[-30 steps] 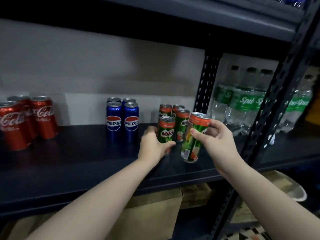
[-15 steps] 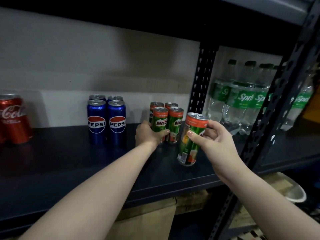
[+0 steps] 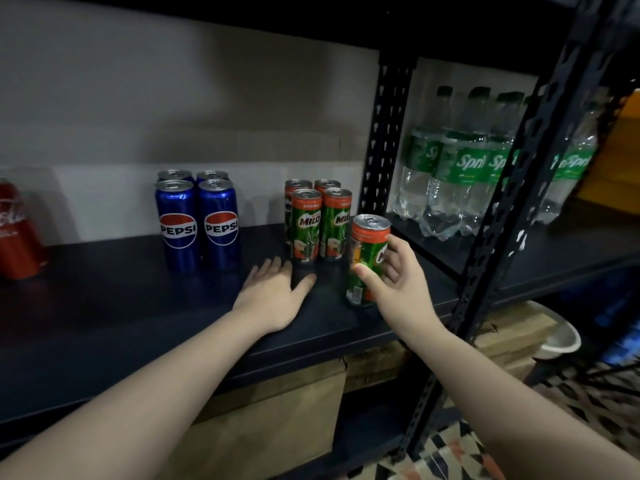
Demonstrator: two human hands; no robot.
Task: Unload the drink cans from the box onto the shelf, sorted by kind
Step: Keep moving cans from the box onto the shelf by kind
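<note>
Several green-and-orange Milo cans (image 3: 306, 230) stand in a tight group on the dark shelf (image 3: 138, 313). My left hand (image 3: 273, 292) lies flat on the shelf just in front of them, fingers apart, holding nothing. My right hand (image 3: 398, 282) grips one more Milo can (image 3: 367, 244), thumb in front and fingers behind. That can rests on the shelf, slightly tilted, to the front right of the group. Blue Pepsi cans (image 3: 197, 223) stand left of the Milo group, and a red Coca-Cola can (image 3: 17, 237) shows at the far left edge.
A perforated black post (image 3: 384, 140) rises right behind the Milo cans, another post (image 3: 502, 220) nearer me. Sprite bottles (image 3: 460, 181) fill the neighbouring bay. Below the shelf sit cardboard boxes (image 3: 270, 427) and a white bowl (image 3: 557, 341).
My left hand let go of the front Milo can and dropped flat onto the shelf. My right hand lowered its can onto the shelf beside the group.
</note>
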